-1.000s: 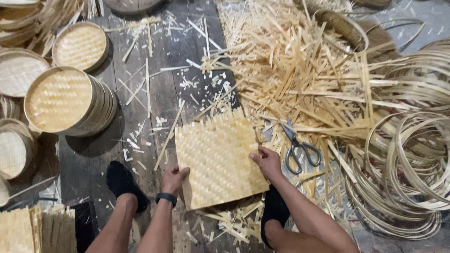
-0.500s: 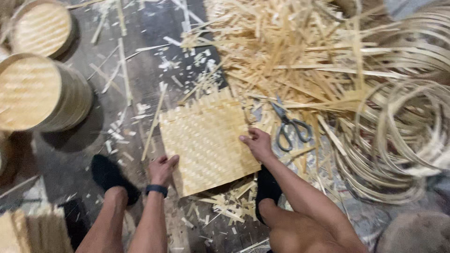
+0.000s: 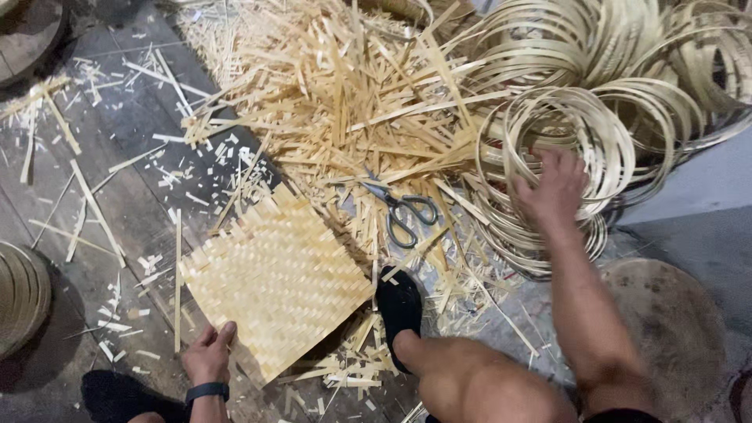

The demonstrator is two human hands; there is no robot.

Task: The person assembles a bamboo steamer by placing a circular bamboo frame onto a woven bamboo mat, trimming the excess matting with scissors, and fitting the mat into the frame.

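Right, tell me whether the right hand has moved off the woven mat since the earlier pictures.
Yes. The right hand has left the woven mat and gone past the scissors to the bamboo hoops. The left hand stays at the mat's near edge.

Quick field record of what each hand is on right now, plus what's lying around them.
left hand: resting at the near edge of the woven bamboo mat
right hand: reaching into the bamboo hoops, fingers spread
scissors: lying unheld on the strip pile, between mat and hoops
floor: dark boards, scattered offcuts
foot: beside the mat's right corner
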